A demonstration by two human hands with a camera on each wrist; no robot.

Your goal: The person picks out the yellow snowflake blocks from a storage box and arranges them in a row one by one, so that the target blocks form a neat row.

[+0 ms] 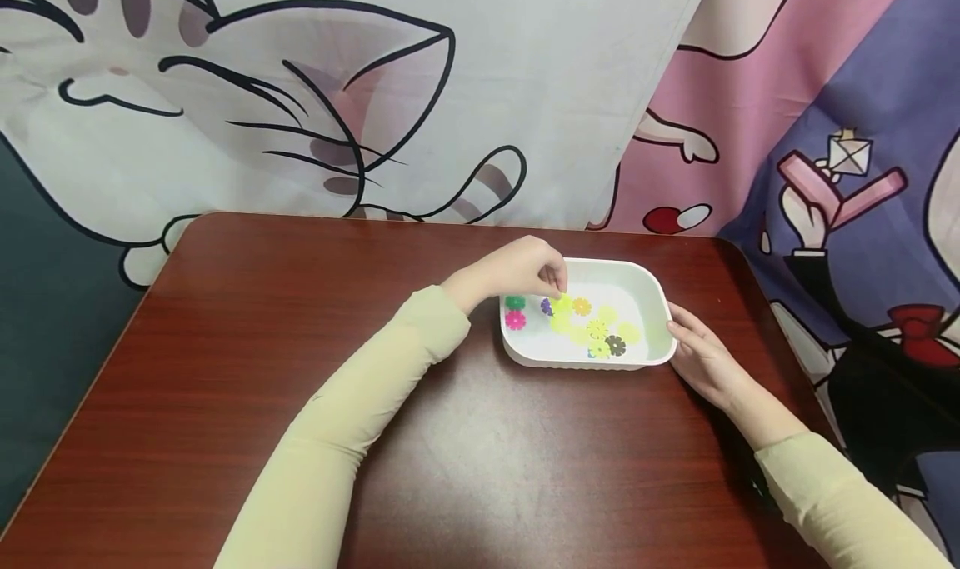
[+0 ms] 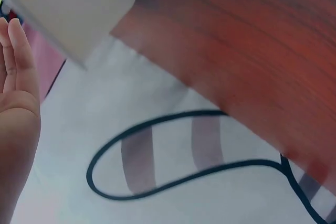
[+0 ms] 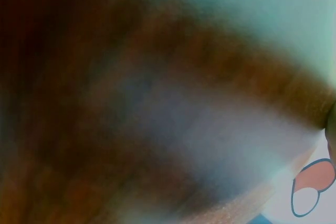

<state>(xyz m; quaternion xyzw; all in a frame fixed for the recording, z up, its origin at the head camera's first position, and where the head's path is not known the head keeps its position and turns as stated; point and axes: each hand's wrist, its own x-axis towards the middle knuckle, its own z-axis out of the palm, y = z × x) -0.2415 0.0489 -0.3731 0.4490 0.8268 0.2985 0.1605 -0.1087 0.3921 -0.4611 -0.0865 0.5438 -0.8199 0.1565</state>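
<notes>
A white plastic tray (image 1: 648,290) stands on the table, holding several small flower-shaped pieces. Most of these are yellow pieces (image 1: 597,329); among them are a green piece (image 1: 514,301), a pink piece (image 1: 515,320), a purple piece (image 1: 547,306), an orange piece (image 1: 582,306) and a black piece (image 1: 615,346). Over the tray's left part, my left hand (image 1: 525,267) pinches a yellow flower piece (image 1: 562,297) between thumb and fingertips. My right hand (image 1: 705,356) grips the tray's right end, thumb at the rim. The right wrist view is mostly blurred.
The tray sits toward the far right of a reddish-brown wooden table (image 1: 435,469). Behind the table's far edge hangs a white cloth (image 1: 570,77) with a cartoon cat. A pink and purple printed cloth (image 1: 757,136) hangs at the right.
</notes>
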